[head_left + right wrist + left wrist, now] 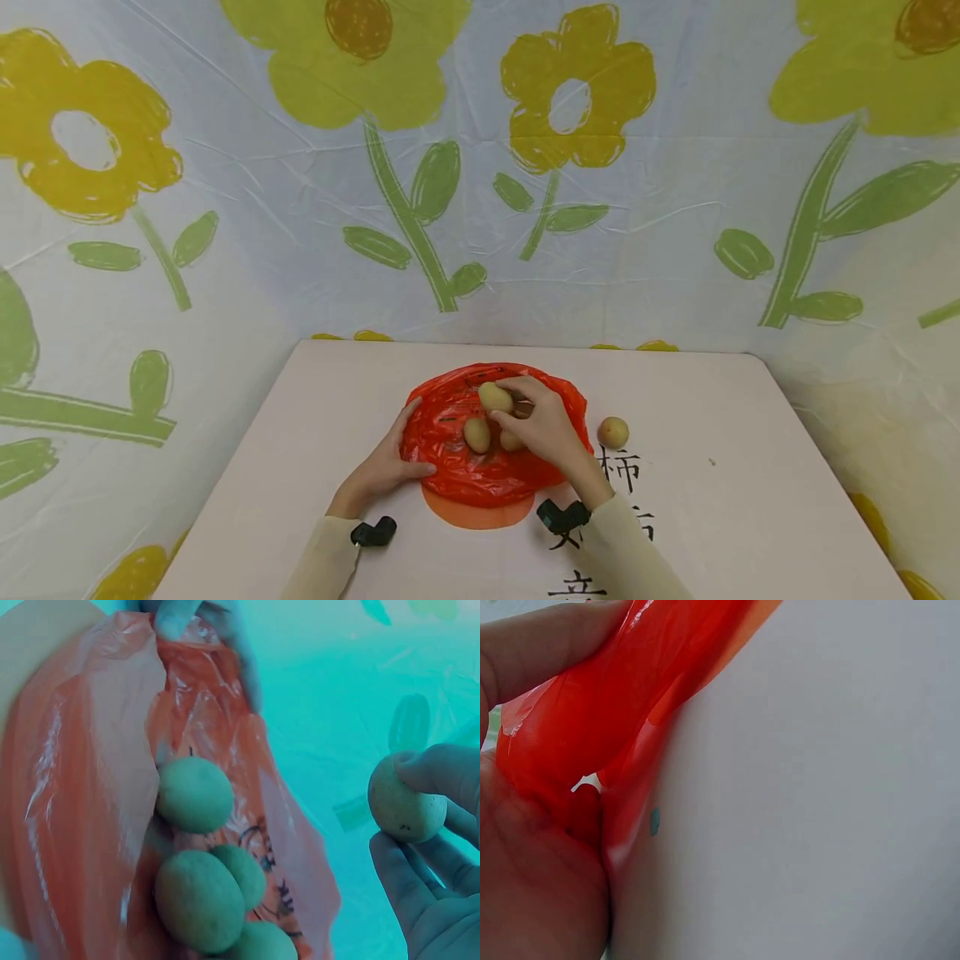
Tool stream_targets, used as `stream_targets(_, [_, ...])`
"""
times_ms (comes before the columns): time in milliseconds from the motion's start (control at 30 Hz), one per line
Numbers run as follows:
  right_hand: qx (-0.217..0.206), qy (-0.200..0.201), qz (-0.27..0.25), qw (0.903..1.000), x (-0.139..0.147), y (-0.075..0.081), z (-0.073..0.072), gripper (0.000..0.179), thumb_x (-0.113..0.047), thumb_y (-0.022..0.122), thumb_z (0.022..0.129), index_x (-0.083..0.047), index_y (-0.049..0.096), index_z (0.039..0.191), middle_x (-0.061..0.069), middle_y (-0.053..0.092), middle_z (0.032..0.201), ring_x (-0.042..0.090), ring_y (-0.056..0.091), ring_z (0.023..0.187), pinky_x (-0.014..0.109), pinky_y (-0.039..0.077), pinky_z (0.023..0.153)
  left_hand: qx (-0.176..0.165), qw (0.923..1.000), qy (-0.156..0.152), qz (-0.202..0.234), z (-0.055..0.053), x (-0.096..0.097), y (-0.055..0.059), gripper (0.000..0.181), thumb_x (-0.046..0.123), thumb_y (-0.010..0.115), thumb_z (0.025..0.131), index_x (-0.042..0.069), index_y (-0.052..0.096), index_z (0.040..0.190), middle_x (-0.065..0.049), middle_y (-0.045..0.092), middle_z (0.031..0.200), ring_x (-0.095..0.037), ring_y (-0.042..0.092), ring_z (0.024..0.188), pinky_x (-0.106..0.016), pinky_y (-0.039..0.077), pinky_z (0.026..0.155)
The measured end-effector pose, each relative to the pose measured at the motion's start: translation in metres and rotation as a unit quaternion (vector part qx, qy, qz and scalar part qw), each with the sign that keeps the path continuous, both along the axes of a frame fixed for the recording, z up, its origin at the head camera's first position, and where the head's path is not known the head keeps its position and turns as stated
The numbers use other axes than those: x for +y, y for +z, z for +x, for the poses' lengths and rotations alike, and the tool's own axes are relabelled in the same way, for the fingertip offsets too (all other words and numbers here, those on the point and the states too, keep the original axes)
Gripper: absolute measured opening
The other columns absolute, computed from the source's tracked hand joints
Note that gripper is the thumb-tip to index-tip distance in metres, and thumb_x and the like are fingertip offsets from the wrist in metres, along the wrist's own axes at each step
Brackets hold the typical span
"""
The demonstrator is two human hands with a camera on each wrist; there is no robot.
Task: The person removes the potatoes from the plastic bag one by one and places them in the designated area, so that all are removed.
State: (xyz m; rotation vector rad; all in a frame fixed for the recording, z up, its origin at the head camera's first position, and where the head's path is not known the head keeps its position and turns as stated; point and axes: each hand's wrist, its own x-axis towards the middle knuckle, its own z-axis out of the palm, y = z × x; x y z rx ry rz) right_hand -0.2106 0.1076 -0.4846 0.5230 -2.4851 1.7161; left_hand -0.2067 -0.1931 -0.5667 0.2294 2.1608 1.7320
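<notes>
Currently, the right hand (546, 423) pinches one apricot-like fruit (495, 397) between thumb and fingertips over the crumpled red plastic bag (465, 485), where more fruits (476, 436) lie. The left hand (387, 464), fingers spread fairly straight, rests against the bag's side; a light pinch and a steadied edge should help avoid bruising or snagging.
</notes>
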Motion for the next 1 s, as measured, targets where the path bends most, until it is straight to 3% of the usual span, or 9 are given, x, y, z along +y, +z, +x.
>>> stream_targets(200, [0.037, -0.027, 0.011, 0.9989, 0.02, 0.001, 0.009, 0.044, -0.013, 0.085, 0.086, -0.015, 0.07, 0.127, 0.005, 0.068, 0.125, 0.022, 0.069, 0.11, 0.035, 0.062, 0.091, 0.001, 1.0, 0.0, 0.003, 0.0, 0.0, 0.002, 0.117, 0.011, 0.088, 0.078, 0.036, 0.014, 0.164, -0.004, 0.008, 0.173, -0.035, 0.009, 0.16, -0.061, 0.016, 0.127])
stream_targets(433, [0.086, -0.041, 0.036, 0.9948, 0.043, -0.002, 0.018, 0.044, -0.006, 0.083, 0.085, -0.009, 0.07, 0.127, 0.009, 0.068, 0.126, 0.026, 0.067, 0.113, 0.039, 0.061, 0.093, -0.015, 0.9998, 0.012, 0.005, 0.001, -0.003, -0.002, 0.117, 0.014, 0.089, 0.077, 0.041, 0.016, 0.163, -0.002, 0.008, 0.173, -0.035, 0.013, 0.159, -0.059, 0.026, 0.125])
stream_targets(767, [0.09, -0.112, 0.038, 0.9889, 0.081, -0.006, 0.047, 0.042, -0.006, 0.083, 0.086, -0.007, 0.07, 0.126, 0.01, 0.068, 0.119, 0.026, 0.07, 0.101, 0.031, 0.063, 0.084, -0.008, 1.0, -0.003, 0.001, 0.0, -0.001, -0.005, 0.117, 0.018, 0.091, 0.076, 0.042, 0.015, 0.163, 0.0, 0.011, 0.173, -0.034, 0.014, 0.159, -0.058, 0.026, 0.125])
stream_targets(867, [0.092, -0.135, 0.035, 0.9859, 0.093, -0.009, 0.053, 0.043, -0.006, 0.083, 0.086, -0.009, 0.07, 0.127, 0.009, 0.069, 0.12, 0.021, 0.07, 0.102, 0.024, 0.062, 0.084, -0.009, 0.9999, 0.002, -0.004, 0.0, 0.0, -0.003, 0.117, 0.018, 0.091, 0.076, 0.043, 0.016, 0.162, -0.001, 0.012, 0.173, -0.035, 0.014, 0.159, -0.059, 0.026, 0.125])
stream_targets(1000, [0.083, -0.162, 0.034, 0.9826, 0.106, -0.013, 0.061, 0.043, -0.005, 0.083, 0.085, -0.007, 0.07, 0.126, 0.009, 0.069, 0.12, 0.004, 0.066, 0.1, 0.014, 0.058, 0.084, -0.014, 0.9999, 0.006, -0.003, 0.001, 0.001, -0.001, 0.117, 0.017, 0.091, 0.076, 0.043, 0.017, 0.162, -0.001, 0.011, 0.173, -0.035, 0.014, 0.159, -0.058, 0.028, 0.124])
